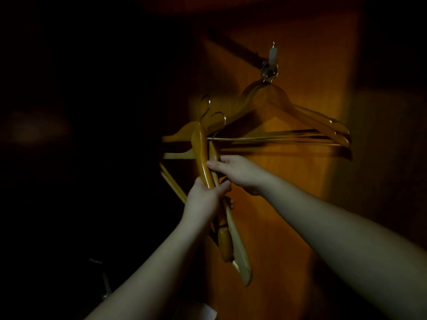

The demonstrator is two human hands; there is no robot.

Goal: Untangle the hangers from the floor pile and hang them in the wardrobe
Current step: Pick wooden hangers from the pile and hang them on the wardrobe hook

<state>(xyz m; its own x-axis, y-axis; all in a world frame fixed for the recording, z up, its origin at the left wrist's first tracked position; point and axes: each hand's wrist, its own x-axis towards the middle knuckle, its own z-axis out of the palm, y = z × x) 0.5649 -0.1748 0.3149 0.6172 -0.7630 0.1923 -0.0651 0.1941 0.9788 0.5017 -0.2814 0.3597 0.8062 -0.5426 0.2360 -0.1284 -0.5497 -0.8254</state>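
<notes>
Left hand [204,199] clenched round a bundle of wooden hangers [203,158], held upright in front of the wardrobe panel [300,181]. Right hand [233,169] pinches the same bundle just above. More hangers [288,109] hang from a hook [269,70], far right.

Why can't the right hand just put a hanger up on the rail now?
Probably it can. The right hand already touches the held hangers, and the rail's way looks clear. But the left hand grips the bundle too.
</notes>
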